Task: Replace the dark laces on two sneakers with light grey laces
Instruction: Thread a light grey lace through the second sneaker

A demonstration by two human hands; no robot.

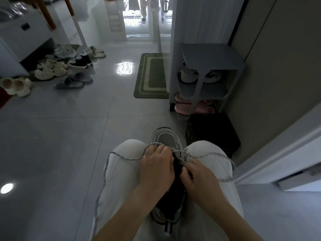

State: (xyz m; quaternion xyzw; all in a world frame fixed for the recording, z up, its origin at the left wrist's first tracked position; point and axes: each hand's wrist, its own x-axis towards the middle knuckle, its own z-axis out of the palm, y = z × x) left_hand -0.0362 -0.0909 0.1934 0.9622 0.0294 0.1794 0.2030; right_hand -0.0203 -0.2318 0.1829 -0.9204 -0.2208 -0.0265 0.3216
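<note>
A grey sneaker (165,138) with a dark tongue lies between my knees, toe pointing away from me. A light grey lace (121,156) is threaded through its front eyelets and loops out over both thighs, one end trailing down my left leg. My left hand (157,168) rests curled over the left side of the sneaker's upper, covering the eyelets there and holding the lace at its fingertips. My right hand (196,176) pinches the right strand of the lace just beside the tongue. The second sneaker and the dark laces are not in view.
I sit on a pale tiled floor. A dark box (212,131) stands just right of the sneaker's toe, beside a grey shoe rack (208,66) with pink slippers. A green mat (152,75) lies ahead. Several shoes and slippers (52,70) lie at the far left.
</note>
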